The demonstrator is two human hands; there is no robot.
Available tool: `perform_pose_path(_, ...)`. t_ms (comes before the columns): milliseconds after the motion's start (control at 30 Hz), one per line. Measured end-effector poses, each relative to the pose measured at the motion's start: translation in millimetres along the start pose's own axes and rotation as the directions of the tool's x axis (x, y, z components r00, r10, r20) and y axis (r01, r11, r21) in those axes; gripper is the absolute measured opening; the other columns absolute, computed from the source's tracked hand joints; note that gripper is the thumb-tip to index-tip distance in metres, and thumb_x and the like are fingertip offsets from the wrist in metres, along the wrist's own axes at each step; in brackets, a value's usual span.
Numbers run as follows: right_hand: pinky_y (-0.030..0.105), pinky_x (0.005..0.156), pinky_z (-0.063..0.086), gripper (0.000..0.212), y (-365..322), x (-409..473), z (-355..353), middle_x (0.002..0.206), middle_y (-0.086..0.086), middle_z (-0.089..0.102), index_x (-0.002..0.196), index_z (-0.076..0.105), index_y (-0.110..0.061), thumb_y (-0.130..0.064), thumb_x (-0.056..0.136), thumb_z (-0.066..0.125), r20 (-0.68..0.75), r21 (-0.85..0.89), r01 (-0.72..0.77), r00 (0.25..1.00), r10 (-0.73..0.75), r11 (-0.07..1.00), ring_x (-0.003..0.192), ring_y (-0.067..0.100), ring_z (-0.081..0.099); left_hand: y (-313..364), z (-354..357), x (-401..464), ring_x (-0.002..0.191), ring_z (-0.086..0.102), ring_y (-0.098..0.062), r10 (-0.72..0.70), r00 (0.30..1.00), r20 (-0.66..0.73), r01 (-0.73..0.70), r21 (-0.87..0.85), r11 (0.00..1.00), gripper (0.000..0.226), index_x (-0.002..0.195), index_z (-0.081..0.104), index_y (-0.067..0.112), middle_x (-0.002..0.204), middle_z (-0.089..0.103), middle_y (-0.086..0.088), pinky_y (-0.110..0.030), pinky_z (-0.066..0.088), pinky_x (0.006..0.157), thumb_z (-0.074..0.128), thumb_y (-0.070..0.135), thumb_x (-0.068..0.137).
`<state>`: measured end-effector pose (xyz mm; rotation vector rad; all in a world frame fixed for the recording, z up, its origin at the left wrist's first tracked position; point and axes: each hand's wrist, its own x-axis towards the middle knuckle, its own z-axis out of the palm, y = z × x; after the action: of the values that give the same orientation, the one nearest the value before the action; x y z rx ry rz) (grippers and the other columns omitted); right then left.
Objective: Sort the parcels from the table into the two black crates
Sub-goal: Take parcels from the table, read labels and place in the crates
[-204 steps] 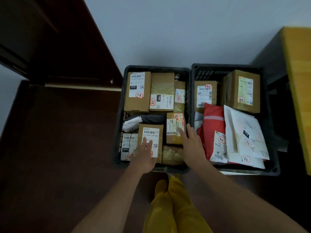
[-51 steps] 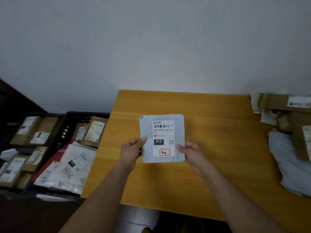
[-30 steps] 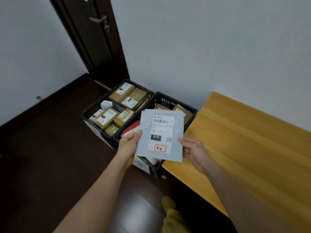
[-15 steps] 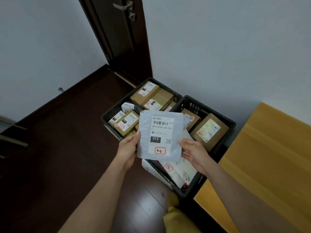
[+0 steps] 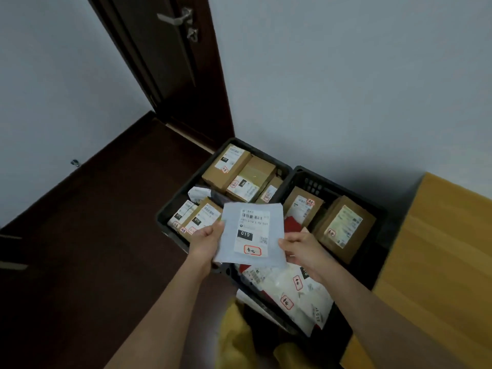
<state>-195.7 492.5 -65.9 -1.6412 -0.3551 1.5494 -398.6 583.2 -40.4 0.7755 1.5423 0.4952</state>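
A flat grey mailer (image 5: 229,235) with a white label reading 010 hangs above the gap between two black crates. My left hand (image 5: 206,241) pinches its left edge and my right hand (image 5: 299,247) pinches its right edge. The left crate (image 5: 170,209) holds several brown cardboard boxes with labels. The right crate (image 5: 306,177) holds two brown boxes at the back, a red parcel, and white flat mailers at the front.
The yellow wooden table (image 5: 439,262) stands to the right of the crates. A dark door (image 5: 170,62) with a metal handle is behind the left crate. Dark wooden floor (image 5: 93,235) spreads to the left. My yellow trousers (image 5: 237,339) show at the bottom.
I carried the grey mailer from over the table across to the crates. In the last half second the mailer dropped lower and closer to the crates, tilting slightly.
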Motion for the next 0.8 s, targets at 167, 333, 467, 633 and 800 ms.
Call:
perform_pose_path(167, 0.028, 0.065, 0.054, 0.008, 21.7, 10.3, -8.0, 0.091, 0.014, 0.069, 0.093, 0.068, 0.001, -0.002, 0.095, 0.060, -0.335, -0.004, -0.118, 0.936, 0.110, 0.993, 0.079, 0.021, 0.065, 0.1, 25.9, 44.7, 0.074, 0.067, -0.021, -0.132, 0.976, 0.175, 0.076, 0.293, 0.953, 0.024, 0.091, 0.067, 0.006, 0.086, 0.072, -0.010, -0.029, 0.055, 0.061, 0.063, 0.029, 0.095)
perform_pose_path(333, 0.035, 0.064, 0.054, 0.016, 48.1, 13.7, -21.3, 0.100, 0.010, 0.068, 0.108, 0.067, -0.006, -0.011, 0.097, 0.058, -0.738, 0.122, -0.089, 0.658, 0.150, 0.989, 0.084, 0.025, 0.065, 14.7, 41.4, 78.3, 0.061, 0.058, -0.012, -0.201, 0.932, 0.301, 0.061, 0.417, 0.907, 0.014, 0.097, 0.065, 0.006, 0.079, 0.067, -0.007, -0.018, 0.046, 0.051, 0.058, 0.018, 0.098)
perform_pose_path(467, 0.031, 0.061, 0.047, 0.015, 65.3, 4.7, -22.4, 0.101, 0.011, 0.066, 0.108, 0.065, -0.004, -0.008, 0.097, 0.055, -0.851, 0.171, -0.058, 0.494, 0.177, 0.984, 0.080, 0.021, 0.060, 17.9, 40.9, 109.7, 0.069, 0.061, -0.018, -0.158, 0.950, 0.270, -0.007, 0.522, 0.853, 0.011, 0.098, 0.063, 0.009, 0.082, 0.068, -0.008, -0.030, 0.053, 0.064, 0.053, 0.014, 0.099)
perform_pose_path(633, 0.035, 0.073, 0.054, 0.008, 89.9, 8.6, 7.9, 0.100, 0.010, 0.066, 0.095, 0.062, -0.010, -0.006, 0.097, 0.056, -0.795, 0.094, -0.049, 0.597, 0.104, 0.994, 0.084, 0.020, 0.063, -1.0, 41.9, 128.4, 0.090, 0.063, -0.022, 0.043, 0.959, 0.279, -0.232, 0.694, 0.682, 0.014, 0.110, 0.059, 0.017, 0.099, 0.065, -0.004, -0.037, 0.054, 0.077, 0.051, 0.016, 0.098)
perform_pose_path(800, 0.024, 0.082, 0.046, 0.030, 103.3, 35.1, 36.7, 0.113, 0.007, 0.064, 0.124, 0.058, -0.016, -0.015, 0.095, 0.061, -0.653, -0.204, -0.168, 0.758, -0.006, 0.965, 0.108, 0.023, 0.060, -32.1, 36.7, 130.4, 0.127, 0.039, -0.009, 0.129, 0.743, 0.656, -0.638, 0.638, 0.431, 0.050, 0.143, 0.039, 0.020, 0.134, 0.041, 0.009, -0.025, 0.033, 0.105, 0.057, 0.019, 0.097)
